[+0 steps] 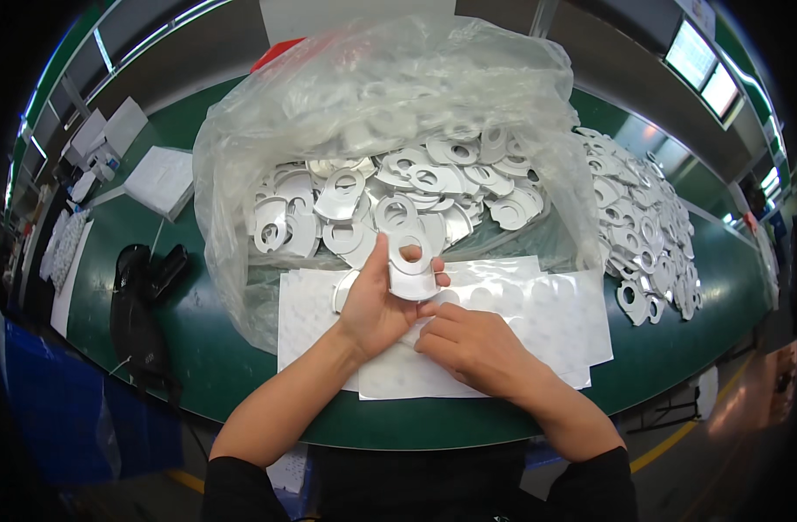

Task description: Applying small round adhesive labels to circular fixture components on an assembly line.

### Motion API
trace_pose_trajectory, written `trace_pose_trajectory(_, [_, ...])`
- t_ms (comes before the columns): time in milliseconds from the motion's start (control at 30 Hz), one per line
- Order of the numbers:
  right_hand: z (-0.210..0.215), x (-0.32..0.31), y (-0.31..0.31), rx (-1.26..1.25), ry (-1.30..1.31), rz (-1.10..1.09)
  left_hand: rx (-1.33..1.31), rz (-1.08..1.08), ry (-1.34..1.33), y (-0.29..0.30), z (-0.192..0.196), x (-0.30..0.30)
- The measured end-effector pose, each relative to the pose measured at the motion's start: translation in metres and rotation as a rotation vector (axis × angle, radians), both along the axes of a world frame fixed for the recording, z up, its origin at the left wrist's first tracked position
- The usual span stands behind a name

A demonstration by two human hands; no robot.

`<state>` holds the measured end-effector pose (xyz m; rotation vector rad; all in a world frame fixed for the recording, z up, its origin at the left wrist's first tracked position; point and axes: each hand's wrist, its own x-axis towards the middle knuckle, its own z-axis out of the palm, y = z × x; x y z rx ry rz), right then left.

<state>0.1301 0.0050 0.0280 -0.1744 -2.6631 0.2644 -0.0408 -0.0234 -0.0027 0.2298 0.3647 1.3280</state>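
Over the near middle of a smooth green table [216,374], my left hand [372,304] holds up a flat, glossy silver-white plate [413,285] with a round hole towards its far end and a broad near end. My left thumb lies along the plate's left side; my fingers pass behind it, fingertips showing at its right edge and skin showing through the hole. My right hand [472,346] is just to the right and nearer, its fingers curled in narrowly, fingertips close to the plate's near edge; I cannot tell whether they pinch anything. Beneath both hands lie overlapping white rectangular sheets [550,317]. Just beyond them, a large, crumpled bag of clear plastic [233,122] gapes towards me, holding a heap of similar silver-white plates [429,178]. To the right of the bag, a second heap of holed silvery plates [633,217] spreads over the table. On the left lies a black object [142,322] whose kind I cannot make out; farther off, just left of the bag, sits a white, flat-topped stack [159,178].
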Motion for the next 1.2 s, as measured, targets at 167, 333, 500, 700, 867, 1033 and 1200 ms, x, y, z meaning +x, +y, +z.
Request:
trace_pose_trajectory(167, [0.017,0.007,-0.001,-0.438,0.063,0.110,0.045,0.082,0.366,0.000,0.001,0.008])
trace_pose_trajectory(333, [0.027,0.013,-0.001,-1.013,0.427,0.053,0.056,0.054,0.510,-0.005,0.008,0.012])
trace_pose_trajectory(500, [0.016,0.009,0.017,-1.289,0.706,-0.256,-0.003,0.011,0.511,-0.009,0.014,0.017])
trace_pose_trajectory(700, [0.002,0.006,0.025,-1.328,0.634,-0.342,0.087,-0.099,0.287,-0.007,0.016,0.017])
trace_pose_trajectory(867, [-0.003,0.005,0.028,-1.325,0.624,-0.356,0.090,-0.074,0.303,-0.008,0.018,0.018])
trace_pose_trajectory(1033, [-0.006,0.004,0.029,-1.313,0.558,-0.312,0.008,-0.093,0.342,-0.008,0.013,0.017])
trace_pose_trajectory(1200, [-0.007,0.004,0.029,-1.327,0.519,-0.307,-0.013,-0.088,0.393,-0.008,0.009,0.018])
